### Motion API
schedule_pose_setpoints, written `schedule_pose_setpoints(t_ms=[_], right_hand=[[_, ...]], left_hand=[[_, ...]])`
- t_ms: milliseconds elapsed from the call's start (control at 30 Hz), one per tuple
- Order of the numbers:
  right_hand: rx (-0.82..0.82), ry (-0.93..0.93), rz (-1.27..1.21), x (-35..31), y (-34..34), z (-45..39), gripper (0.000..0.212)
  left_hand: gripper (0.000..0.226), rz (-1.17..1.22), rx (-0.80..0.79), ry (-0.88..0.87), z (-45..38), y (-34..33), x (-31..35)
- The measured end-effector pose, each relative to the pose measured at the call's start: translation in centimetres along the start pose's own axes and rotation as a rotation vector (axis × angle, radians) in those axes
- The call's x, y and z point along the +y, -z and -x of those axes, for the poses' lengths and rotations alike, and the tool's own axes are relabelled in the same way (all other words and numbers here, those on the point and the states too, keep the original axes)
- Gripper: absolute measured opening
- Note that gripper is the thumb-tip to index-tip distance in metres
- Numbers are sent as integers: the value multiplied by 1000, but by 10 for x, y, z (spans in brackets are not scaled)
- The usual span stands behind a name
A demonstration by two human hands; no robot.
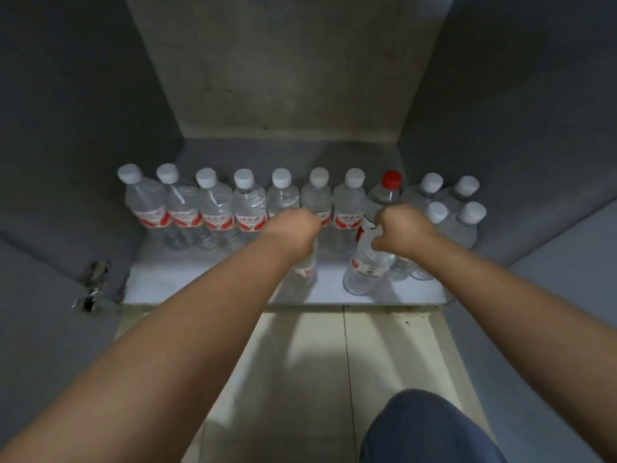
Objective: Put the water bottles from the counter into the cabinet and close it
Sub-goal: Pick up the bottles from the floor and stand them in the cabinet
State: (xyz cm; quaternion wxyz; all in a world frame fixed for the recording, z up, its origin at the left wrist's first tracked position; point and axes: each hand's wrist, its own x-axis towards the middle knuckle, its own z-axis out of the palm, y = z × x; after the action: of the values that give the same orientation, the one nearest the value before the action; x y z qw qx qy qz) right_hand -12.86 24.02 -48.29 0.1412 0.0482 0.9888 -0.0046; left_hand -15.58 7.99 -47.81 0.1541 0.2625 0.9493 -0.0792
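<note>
Both cabinet doors stand open, and the white shelf floor point(187, 279) carries a back row of several clear water bottles point(213, 208) with white caps and red labels. One bottle with a red cap point(391, 180) stands in that row. My left hand point(293, 228) grips the top of a bottle point(305, 270) standing in front of the row, its cap hidden under my fingers. My right hand point(400, 233) grips the neck of another bottle point(364, 269), which tilts slightly. Several more white-capped bottles point(470, 215) cluster at the right.
The left door point(43, 228) swings out with a metal hinge point(93, 285) at its edge. The right door point(551, 245) is open too. Pale floor tiles point(300, 379) lie below the shelf edge, and my knee in blue cloth point(427, 429) shows at the bottom right.
</note>
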Motion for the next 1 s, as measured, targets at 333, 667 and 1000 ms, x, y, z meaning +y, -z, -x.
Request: schedule_pose_setpoints(t_ms=[333,667,1000], right_hand=[[61,96,-47,5,-6,-6,49],[51,-149,29,9,5,-6,46],[61,-77,-14,14,17,6,43]], left_hand=[[70,133,203,-82,-29,-26,7],[64,219,161,-155,-34,-17,3],[65,50,163,-187,-26,-4,-3]])
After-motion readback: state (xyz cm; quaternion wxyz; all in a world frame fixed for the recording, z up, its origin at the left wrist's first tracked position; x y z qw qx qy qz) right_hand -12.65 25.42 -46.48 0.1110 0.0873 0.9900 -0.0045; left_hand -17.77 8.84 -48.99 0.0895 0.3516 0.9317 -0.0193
